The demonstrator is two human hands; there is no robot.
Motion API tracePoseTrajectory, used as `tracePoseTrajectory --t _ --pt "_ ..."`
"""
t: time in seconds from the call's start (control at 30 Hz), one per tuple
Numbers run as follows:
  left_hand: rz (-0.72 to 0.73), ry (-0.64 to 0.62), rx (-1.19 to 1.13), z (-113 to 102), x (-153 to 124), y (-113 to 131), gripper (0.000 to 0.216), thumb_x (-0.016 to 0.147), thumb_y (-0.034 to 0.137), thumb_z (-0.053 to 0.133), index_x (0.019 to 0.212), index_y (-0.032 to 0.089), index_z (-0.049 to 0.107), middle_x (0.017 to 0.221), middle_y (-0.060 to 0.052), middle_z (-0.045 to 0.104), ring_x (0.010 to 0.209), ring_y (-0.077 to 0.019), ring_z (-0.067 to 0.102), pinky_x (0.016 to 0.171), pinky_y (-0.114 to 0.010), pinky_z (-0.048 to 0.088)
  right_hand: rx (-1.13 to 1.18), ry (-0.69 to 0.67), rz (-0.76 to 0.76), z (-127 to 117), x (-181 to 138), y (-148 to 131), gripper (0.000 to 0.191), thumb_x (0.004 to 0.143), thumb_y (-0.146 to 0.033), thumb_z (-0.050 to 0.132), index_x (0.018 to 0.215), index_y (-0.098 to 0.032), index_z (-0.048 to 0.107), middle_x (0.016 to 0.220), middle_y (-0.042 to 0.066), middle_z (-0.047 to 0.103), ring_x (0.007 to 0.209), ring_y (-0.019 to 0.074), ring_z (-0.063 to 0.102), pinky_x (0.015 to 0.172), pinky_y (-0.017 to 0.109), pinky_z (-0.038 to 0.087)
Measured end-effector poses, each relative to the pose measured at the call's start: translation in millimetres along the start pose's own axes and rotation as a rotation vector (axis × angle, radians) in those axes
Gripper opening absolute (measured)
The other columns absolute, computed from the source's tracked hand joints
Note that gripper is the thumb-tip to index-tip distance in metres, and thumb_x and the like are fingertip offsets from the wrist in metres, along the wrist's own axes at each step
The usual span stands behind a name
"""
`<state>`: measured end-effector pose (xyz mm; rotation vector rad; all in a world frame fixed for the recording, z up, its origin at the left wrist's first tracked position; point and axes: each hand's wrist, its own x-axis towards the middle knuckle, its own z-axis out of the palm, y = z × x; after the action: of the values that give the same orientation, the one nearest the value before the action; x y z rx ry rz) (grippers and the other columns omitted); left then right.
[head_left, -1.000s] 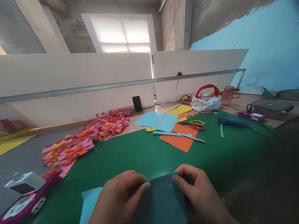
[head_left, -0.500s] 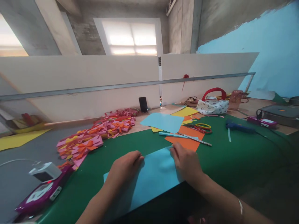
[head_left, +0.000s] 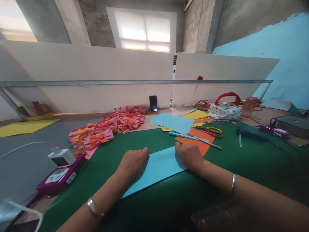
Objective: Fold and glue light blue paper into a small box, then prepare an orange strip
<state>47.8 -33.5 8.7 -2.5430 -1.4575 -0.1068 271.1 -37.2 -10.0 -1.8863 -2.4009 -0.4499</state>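
Observation:
A light blue paper sheet (head_left: 159, 167) lies flat on the green mat (head_left: 241, 161) in front of me. My left hand (head_left: 134, 160) rests on its far left corner, fingers bent down onto the edge. At the far right corner, my right hand (head_left: 189, 154) presses the sheet with curled fingers. Both wrists wear a thin bracelet.
A pile of pink and orange paper bows (head_left: 106, 130) lies at the left. Beyond my hands are a blue sheet (head_left: 172, 122), an orange sheet (head_left: 196, 143), scissors (head_left: 211, 130) and a metal ruler (head_left: 207, 143). A blue glue gun (head_left: 248, 132), patterned pouch (head_left: 224, 111) and purple device (head_left: 60, 175) sit around.
The blue sheet, held up and curved near me a second ago, now lies flat on the mat farther out. Both hands have moved forward with it.

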Motion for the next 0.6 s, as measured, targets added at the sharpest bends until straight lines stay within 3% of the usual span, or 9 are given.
tracePoseTrajectory --t 0.1,0.27,0.4,0.6 --pt "0.041 0.016 0.02 -2.7 0.8 -0.5 0.03 0.091 0.023 0.029 0.086 0.013 0.057 0.065 -0.007 0.062 0.054 -0.0183 0.056 0.054 -0.029 0.038 0.004 -0.008 -0.005 -1.1 1.4 -0.8 0.024 0.083 -0.003 0.035 0.091 -0.011 0.057 0.077 0.014 0.064 0.07 0.0201 0.061 0.054 0.025 0.031" --pt "0.21 0.106 0.001 -9.6 5.5 17.0 0.029 0.09 0.022 0.036 0.106 0.019 0.06 0.1 -0.01 0.062 0.095 -0.0238 0.055 0.082 -0.038 0.04 0.031 -0.017 0.027 1.7 5.1 0.5 0.02 0.086 -0.01 0.037 0.091 -0.015 0.056 0.087 0.011 0.063 0.079 0.0196 0.059 0.06 0.026 0.036" --pt "0.42 0.051 -0.148 -9.8 8.1 53.2 0.032 0.089 0.019 0.04 0.115 0.03 0.054 0.093 -0.002 0.06 0.084 -0.0169 0.055 0.07 -0.028 0.042 0.059 -0.036 0.061 4.7 7.6 1.7 0.021 0.089 -0.015 0.035 0.095 -0.016 0.055 0.09 0.011 0.062 0.08 0.0197 0.06 0.061 0.027 0.039" --pt "0.423 0.071 -0.046 -7.6 1.5 83.4 0.028 0.088 0.034 0.045 0.116 0.034 0.051 0.091 -0.003 0.057 0.078 -0.0206 0.052 0.062 -0.033 0.04 0.101 -0.057 0.072 5.4 9.0 2.5 0.019 0.088 -0.017 0.036 0.095 -0.017 0.054 0.091 0.008 0.062 0.082 0.0192 0.06 0.062 0.025 0.04"
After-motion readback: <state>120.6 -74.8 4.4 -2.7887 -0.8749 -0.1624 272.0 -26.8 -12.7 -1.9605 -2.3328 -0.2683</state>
